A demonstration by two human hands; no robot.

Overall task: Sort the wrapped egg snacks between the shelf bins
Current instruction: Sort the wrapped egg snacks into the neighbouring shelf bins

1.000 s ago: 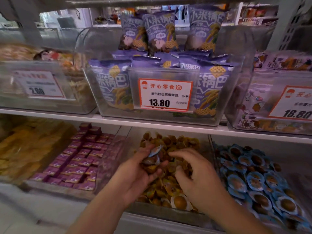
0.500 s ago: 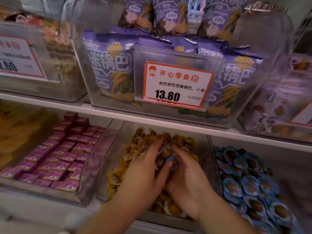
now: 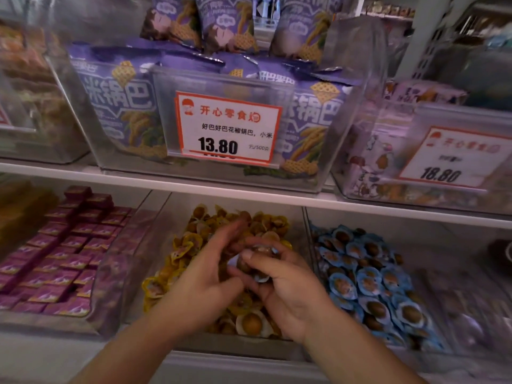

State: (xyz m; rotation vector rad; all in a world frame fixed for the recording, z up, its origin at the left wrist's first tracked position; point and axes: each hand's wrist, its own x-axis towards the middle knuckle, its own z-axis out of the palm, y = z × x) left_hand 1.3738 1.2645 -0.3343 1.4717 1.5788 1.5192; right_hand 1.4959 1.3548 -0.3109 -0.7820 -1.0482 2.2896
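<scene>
While sorting – two hands (image 3: 249, 275), three lower bins (image 3: 306, 234)

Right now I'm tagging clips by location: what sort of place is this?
Most likely a snack shop selling loose goods by weight. Clear bins line white shelves, printed price cards show 13.80 and 18.80, and lower bins hold heaps of yellow-wrapped egg snacks and blue-wrapped ones.

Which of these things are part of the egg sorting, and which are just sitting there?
In the job: left hand; right hand; blue-wrapped egg the right hand holds; yellow egg bin; blue egg bin.

Just there: purple packets; purple bags; price tag.
</scene>
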